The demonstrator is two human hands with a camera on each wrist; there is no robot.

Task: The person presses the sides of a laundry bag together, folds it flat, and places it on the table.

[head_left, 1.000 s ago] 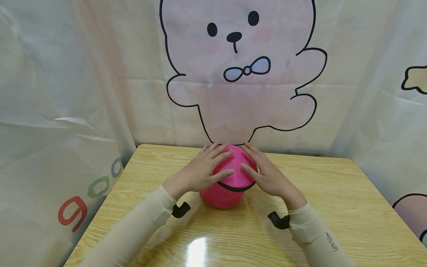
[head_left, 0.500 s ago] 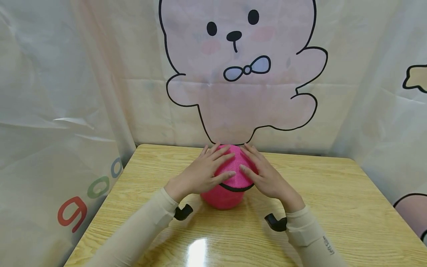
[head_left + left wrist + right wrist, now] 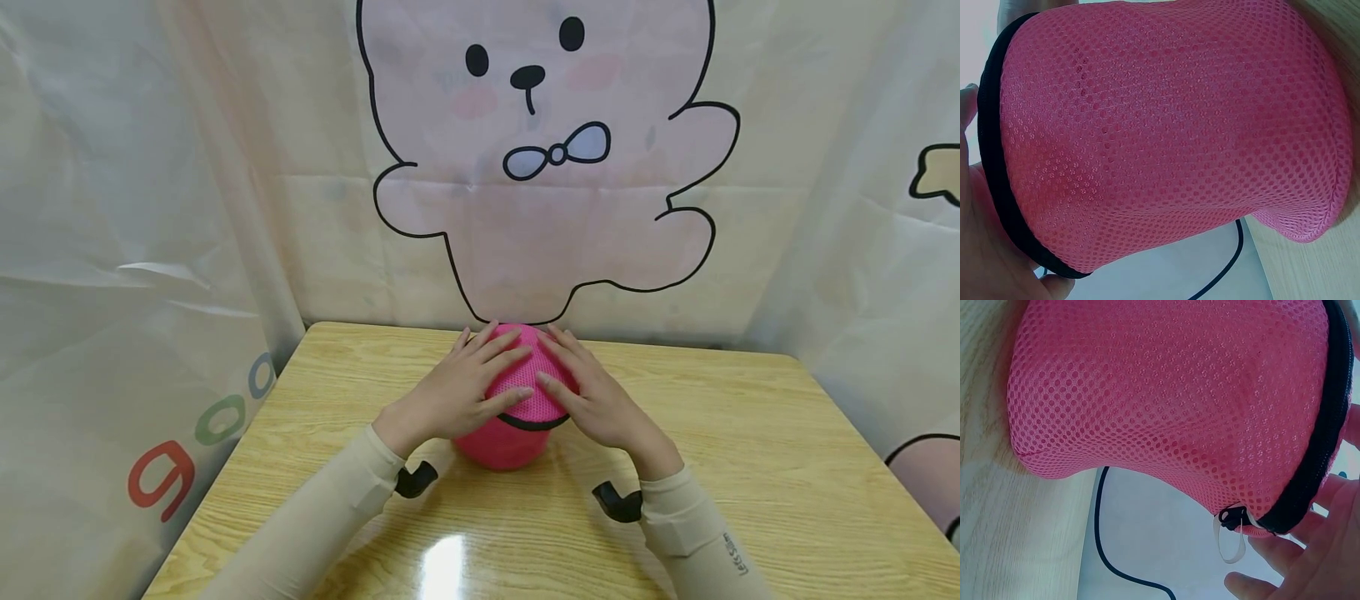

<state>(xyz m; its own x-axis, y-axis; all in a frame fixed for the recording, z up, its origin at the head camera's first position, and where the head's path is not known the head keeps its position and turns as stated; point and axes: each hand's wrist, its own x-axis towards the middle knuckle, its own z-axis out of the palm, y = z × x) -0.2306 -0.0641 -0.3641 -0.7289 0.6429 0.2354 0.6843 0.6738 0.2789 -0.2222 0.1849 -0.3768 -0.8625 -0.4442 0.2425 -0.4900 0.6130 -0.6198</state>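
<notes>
A pink mesh laundry bag [image 3: 504,446] stands upright on the wooden table, its rounded top edged by a black zipper band [image 3: 528,424]. My left hand [image 3: 450,387] rests on the top's left side with fingers spread. From the right, my right hand [image 3: 603,404] touches the top in the same way, thumb angled toward the other thumb. The right wrist view shows a zipper slider [image 3: 1233,517] with a white loop [image 3: 1230,550] hanging at the band, close to the right fingertips. Bag contents are hidden.
The wooden table [image 3: 735,467] reaches back to a cloth curtain [image 3: 322,250] printed with a cartoon bear. Curtains also hang at the left and right sides. Behind the bag, a black cable [image 3: 1099,531] shows in the wrist views. Black wrist mounts [image 3: 416,480] protrude under the sleeves.
Both hands have drawn slightly closer together over the bag's top, the left shifting a little right and the right a little left. The bag stays in place.
</notes>
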